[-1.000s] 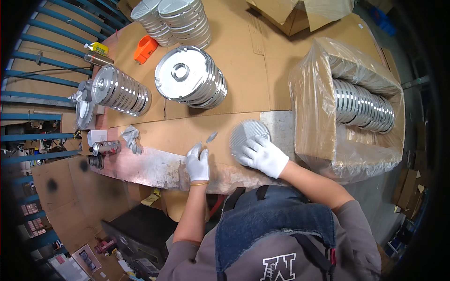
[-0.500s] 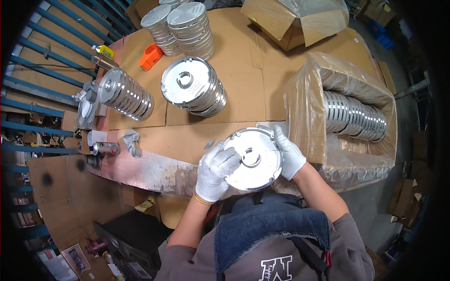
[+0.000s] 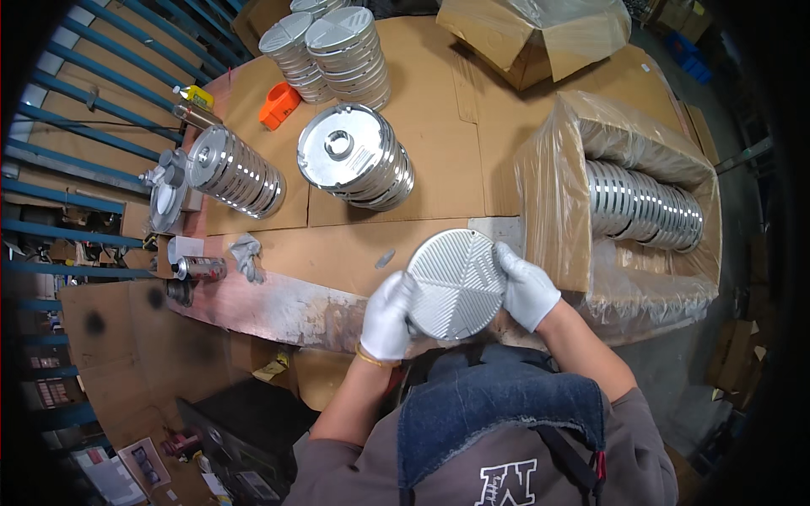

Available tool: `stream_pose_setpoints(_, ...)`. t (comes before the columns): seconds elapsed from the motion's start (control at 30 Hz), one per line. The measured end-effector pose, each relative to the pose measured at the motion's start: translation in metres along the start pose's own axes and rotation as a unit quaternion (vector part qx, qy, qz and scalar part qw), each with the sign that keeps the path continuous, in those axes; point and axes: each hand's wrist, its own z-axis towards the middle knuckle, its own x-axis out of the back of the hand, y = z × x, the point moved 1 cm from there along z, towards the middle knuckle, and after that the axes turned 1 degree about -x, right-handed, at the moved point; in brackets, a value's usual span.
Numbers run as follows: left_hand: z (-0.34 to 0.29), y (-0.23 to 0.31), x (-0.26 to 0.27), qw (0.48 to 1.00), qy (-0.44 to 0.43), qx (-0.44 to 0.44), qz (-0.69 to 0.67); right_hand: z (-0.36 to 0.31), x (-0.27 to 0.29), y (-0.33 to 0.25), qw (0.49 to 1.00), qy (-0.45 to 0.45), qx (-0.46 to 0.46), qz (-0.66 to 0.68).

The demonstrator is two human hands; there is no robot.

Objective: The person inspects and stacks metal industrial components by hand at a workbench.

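Observation:
Between my two white-gloved hands is a round silver metal disc (image 3: 456, 285), its face ribbed with slanting grooves split into sectors. My left hand (image 3: 390, 314) grips its left edge, fingers curled at the rim. At the upper right edge, my right hand (image 3: 525, 285) holds it with the thumb on the face and the other fingers behind. Beyond the disc stands a stack of similar metal discs (image 3: 342, 152), hub side up. A small grey piece (image 3: 385, 258) lies on the cardboard near my left hand.
To the right, a plastic-lined carton (image 3: 553, 202) holds a row of discs (image 3: 645, 207). More stacks (image 3: 346, 55) stand at the back, another (image 3: 236, 173) leans at left. An orange tape dispenser (image 3: 279, 104), a spray can (image 3: 201, 268) and a grey glove (image 3: 246, 255) lie leftward. An open box (image 3: 582, 55) sits behind.
The disc has been turned over: its hub face showed before, its ribbed face shows now. My left fingers have moved off the face to the rim.

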Motion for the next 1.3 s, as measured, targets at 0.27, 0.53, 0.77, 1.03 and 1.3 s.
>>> stream_pose_setpoints(0.27, 0.011, 0.057, -0.03, 0.738, -0.266, -0.419, 0.458, 0.0, 0.009, -0.004, 0.975, -0.098, -0.083, 0.179)
stream_pose_setpoints(0.53, 0.116, 0.076, 0.067, 0.59, 0.176, -0.453, 0.645, -0.002, 0.012, 0.005, 0.979, -0.083, -0.053, 0.177)
stream_pose_setpoints(0.77, 0.072, 0.083, 0.042, 0.938, 0.153, -0.305, -0.067, -0.012, 0.015, -0.005, 0.955, -0.134, -0.046, 0.262)
stream_pose_setpoints(1.03, 0.039, 0.064, 0.035, 0.93, 0.069, -0.226, -0.282, -0.009, 0.001, -0.005, 0.944, -0.165, -0.024, 0.284)
stream_pose_setpoints(1.3, 0.006, 0.059, -0.032, 0.692, -0.197, -0.48, 0.502, -0.001, -0.013, 0.002, 0.95, -0.17, -0.034, 0.258)
